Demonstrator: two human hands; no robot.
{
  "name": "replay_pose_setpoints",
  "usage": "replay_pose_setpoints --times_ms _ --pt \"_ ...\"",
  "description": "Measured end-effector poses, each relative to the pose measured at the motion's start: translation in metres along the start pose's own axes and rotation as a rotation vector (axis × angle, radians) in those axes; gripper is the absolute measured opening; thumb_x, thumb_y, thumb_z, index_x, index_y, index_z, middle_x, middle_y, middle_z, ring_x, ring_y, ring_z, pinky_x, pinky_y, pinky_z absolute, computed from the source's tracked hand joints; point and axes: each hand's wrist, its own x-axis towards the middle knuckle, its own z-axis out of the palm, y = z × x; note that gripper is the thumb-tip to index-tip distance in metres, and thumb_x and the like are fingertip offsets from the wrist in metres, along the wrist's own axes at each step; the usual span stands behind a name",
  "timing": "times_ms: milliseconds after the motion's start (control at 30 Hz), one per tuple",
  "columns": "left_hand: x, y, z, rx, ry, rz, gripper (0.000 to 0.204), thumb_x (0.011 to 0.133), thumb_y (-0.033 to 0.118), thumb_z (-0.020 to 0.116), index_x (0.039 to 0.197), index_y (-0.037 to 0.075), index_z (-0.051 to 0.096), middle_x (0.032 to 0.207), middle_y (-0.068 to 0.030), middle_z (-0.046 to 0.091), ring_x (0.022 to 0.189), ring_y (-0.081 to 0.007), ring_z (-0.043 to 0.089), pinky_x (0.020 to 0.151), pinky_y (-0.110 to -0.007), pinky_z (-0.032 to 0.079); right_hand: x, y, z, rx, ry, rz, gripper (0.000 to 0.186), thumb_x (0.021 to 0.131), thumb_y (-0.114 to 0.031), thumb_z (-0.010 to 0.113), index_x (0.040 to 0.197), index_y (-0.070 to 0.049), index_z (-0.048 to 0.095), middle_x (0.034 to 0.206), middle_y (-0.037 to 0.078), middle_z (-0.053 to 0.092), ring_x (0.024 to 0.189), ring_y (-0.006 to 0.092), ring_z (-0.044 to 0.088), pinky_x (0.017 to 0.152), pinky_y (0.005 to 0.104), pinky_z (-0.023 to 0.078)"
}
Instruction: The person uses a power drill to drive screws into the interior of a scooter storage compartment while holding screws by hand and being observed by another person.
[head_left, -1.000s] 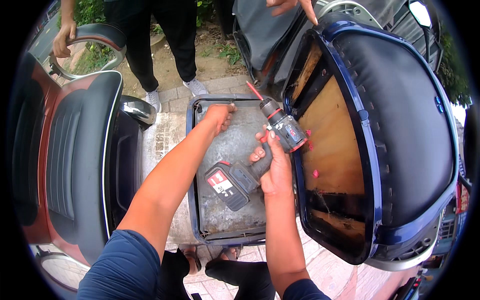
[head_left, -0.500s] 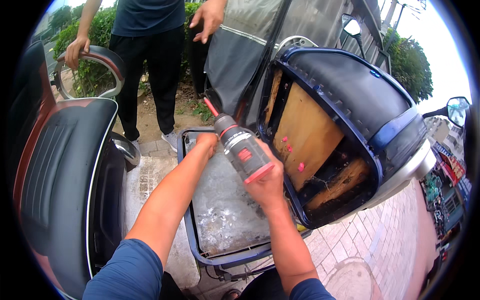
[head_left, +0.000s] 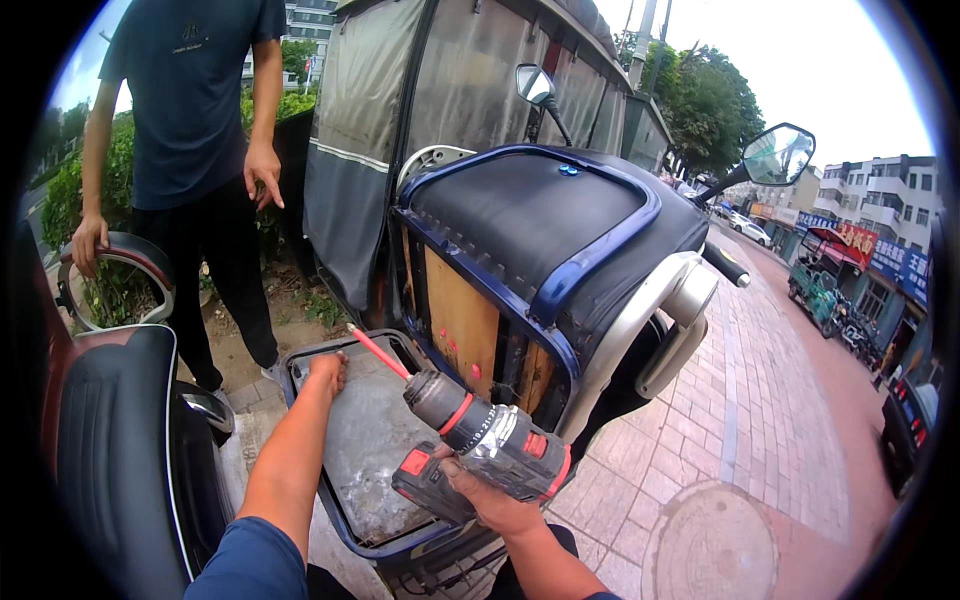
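My right hand [head_left: 495, 508] grips a cordless drill [head_left: 490, 430], black and grey with red trim. A long red bit [head_left: 378, 350] points from it up and to the left. My left hand [head_left: 328, 375] is closed near the far left rim of a blue-framed opening [head_left: 325, 490]; what its fingers hold, if anything, is hidden. A worn grey metal panel [head_left: 375, 440] fills that frame, below and left of the drill. Beyond the drill stands a tipped-up black seat [head_left: 520, 225] with blue edging, its wooden underside board [head_left: 465, 310] exposed.
At the left is a black padded seat [head_left: 110, 430] with a curved armrest [head_left: 120, 250]. Another person [head_left: 195, 130] stands behind it, one hand on the armrest. A mirror [head_left: 778, 155] and handlebar grip [head_left: 727, 265] rise at the right, above paving [head_left: 690, 420].
My view has lifted and turned right. The drill has swung from steeply upright to a slant, nearer me and showing its battery. The other person's free hand has lowered.
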Motion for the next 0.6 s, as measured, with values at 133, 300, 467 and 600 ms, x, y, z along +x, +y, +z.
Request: replay_pose_setpoints --times_ms 133,300,467,600 --pt "0.007 0.002 -0.006 0.065 0.035 0.025 0.028 0.1 0.03 0.066 0.083 0.008 0.064 0.053 -0.0024 0.045 0.039 -0.0164 0.036 0.037 -0.034 0.021 -0.008 -0.04 -0.015 0.141 0.114 0.035 0.029 0.092 -0.007 0.076 0.116 0.003 0.064 0.097 0.011 0.069 0.072 0.0138 0.061 0.066 0.0288 0.052" --pt "0.013 0.0 -0.004 0.133 0.119 0.065 0.022 0.101 0.028 0.061 0.087 0.011 0.064 0.056 0.004 0.038 0.042 -0.013 0.032 0.04 -0.031 0.021 -0.001 -0.063 -0.035 0.306 0.178 0.016 0.021 0.09 -0.001 0.076 0.11 0.001 0.068 0.089 0.007 0.07 0.069 0.0112 0.062 0.063 0.0271 0.052" --pt "0.024 -0.003 -0.01 0.029 0.132 0.071 0.028 0.09 0.022 0.077 0.07 0.008 0.064 0.057 -0.0045 0.046 0.042 -0.0212 0.036 0.04 -0.04 0.025 -0.006 -0.058 -0.043 0.314 0.174 0.031 0.019 0.091 0.0 0.075 0.108 0.002 0.068 0.087 0.007 0.069 0.069 0.0109 0.062 0.063 0.027 0.052" --pt "0.027 -0.006 -0.006 0.153 0.16 0.082 0.031 0.09 0.021 0.078 0.069 0.006 0.061 0.057 -0.0064 0.049 0.041 -0.0226 0.037 0.039 -0.041 0.025 -0.014 -0.037 -0.038 0.247 0.174 0.081 0.023 0.091 -0.003 0.078 0.111 -0.001 0.069 0.095 0.006 0.073 0.074 0.0104 0.065 0.067 0.0266 0.054"
